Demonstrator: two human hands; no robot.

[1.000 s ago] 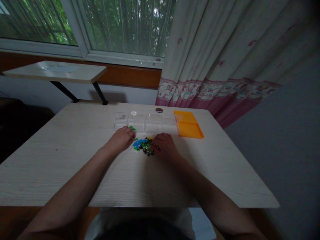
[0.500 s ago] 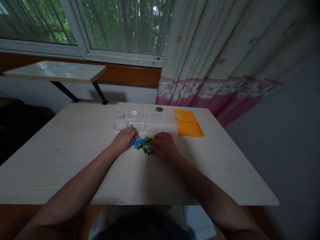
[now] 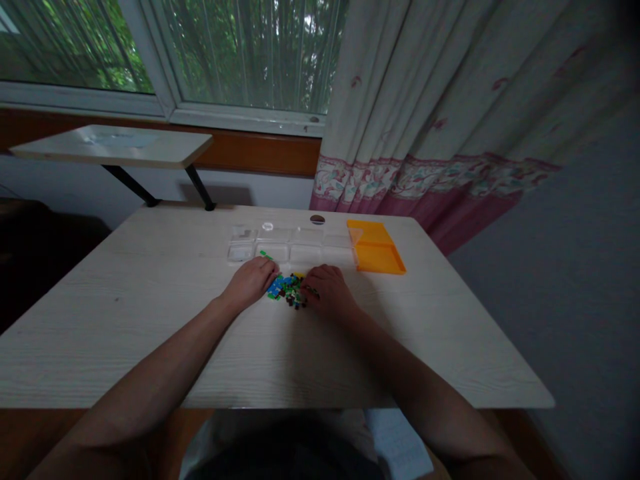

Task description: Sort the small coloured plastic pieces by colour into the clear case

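Note:
A loose pile of small plastic building bricks (image 3: pixel 287 289) in blue, green, brown, white and yellow lies on the table between my hands. My left hand (image 3: pixel 251 280) rests at the pile's left edge, palm down, with fingers bent and held together. Its fingertips touch the blue pieces, and whatever they hold is hidden. My right hand (image 3: pixel 329 290) curls over the pile's right side, some dark pieces showing under its fingers. What that hand grips is too small to make out. A few green bricks (image 3: pixel 266 255) lie just beyond my left fingers.
Behind the pile stands a clear plastic compartment box (image 3: pixel 306 253). An orange tray (image 3: pixel 381 257) adjoins its right end. The pale wooden table (image 3: pixel 175 287) carries a raised shelf (image 3: pixel 150 150) at back left. A curtain (image 3: pixel 380 133) hangs behind the right side.
My left hand has shifted very slightly toward the pile, and the blue pieces by its fingertips lie a little differently. My right hand stays nearly in place.

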